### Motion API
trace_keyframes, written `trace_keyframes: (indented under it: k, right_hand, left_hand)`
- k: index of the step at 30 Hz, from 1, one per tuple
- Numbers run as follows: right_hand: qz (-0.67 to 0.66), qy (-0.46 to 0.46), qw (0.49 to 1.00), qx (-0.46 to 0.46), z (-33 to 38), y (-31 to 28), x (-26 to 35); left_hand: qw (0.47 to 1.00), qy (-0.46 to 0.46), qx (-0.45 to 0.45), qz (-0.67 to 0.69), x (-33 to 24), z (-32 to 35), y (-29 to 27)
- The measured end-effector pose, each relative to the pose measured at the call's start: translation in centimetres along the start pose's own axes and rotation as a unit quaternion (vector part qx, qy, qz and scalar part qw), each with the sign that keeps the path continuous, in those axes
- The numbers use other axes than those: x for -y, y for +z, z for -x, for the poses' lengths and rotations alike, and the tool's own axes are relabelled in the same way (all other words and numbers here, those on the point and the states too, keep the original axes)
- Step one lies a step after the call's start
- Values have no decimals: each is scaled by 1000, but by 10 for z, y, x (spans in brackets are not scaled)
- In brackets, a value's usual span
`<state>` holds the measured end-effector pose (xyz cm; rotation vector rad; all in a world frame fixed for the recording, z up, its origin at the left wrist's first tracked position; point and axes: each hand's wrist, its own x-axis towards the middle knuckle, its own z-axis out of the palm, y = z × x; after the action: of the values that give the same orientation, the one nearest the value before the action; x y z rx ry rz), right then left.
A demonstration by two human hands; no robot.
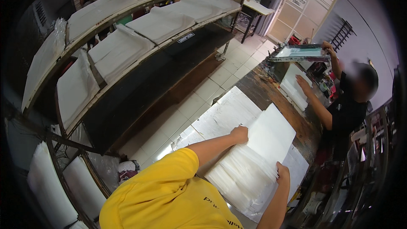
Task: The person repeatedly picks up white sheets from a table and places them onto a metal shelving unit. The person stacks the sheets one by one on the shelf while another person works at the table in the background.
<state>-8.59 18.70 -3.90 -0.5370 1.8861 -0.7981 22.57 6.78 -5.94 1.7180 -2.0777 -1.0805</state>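
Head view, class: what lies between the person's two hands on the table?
In the head view, a fanned stack of white sheets lies between the left hand and the right hand, each hand resting on one of its edges.

Left hand [240, 134] presses the white sheet stack [254, 161] on the table [258, 91], right hand [282, 174] grips its edge, fingers curled.

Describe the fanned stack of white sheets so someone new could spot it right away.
Start at the long worktable running away on the right. At its near end, between the left hand and right hand, lies the stack. Unlike the flat white piles on the shelves, its edges are fanned out.
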Motion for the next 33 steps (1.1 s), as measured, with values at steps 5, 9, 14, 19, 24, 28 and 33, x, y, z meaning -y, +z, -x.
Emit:
trace_keyframes:
  k: [5, 9, 14, 19, 24, 28, 33]
  right_hand:
    - [-54, -13, 998, -7, -10, -11, -14]
    - [-22, 15, 999, -18, -18, -7, -9]
    - [12, 28, 1000, 2, 15, 3, 21]
    - [-38, 32, 999, 2, 25, 8, 22]
    - [-83, 21, 996, -9, 13, 5, 6]
    - [-121, 11, 992, 14, 11, 3, 3]
    - [-89, 12, 996, -22, 14, 3, -3]
  left_hand:
    - [999, 11, 30, 2, -4, -6, 4]
    - [1000, 17, 11, 3, 11, -10, 3]
    - [999, 13, 34, -2, 3, -7, -15]
    - [999, 1, 50, 12, -4, 0, -23]
    - [999, -16, 50, 13, -6, 2, -23]
    - [996, -25, 84, 10, -15, 7, -35]
    - [996, -26, 84, 16, -21, 8, -36]
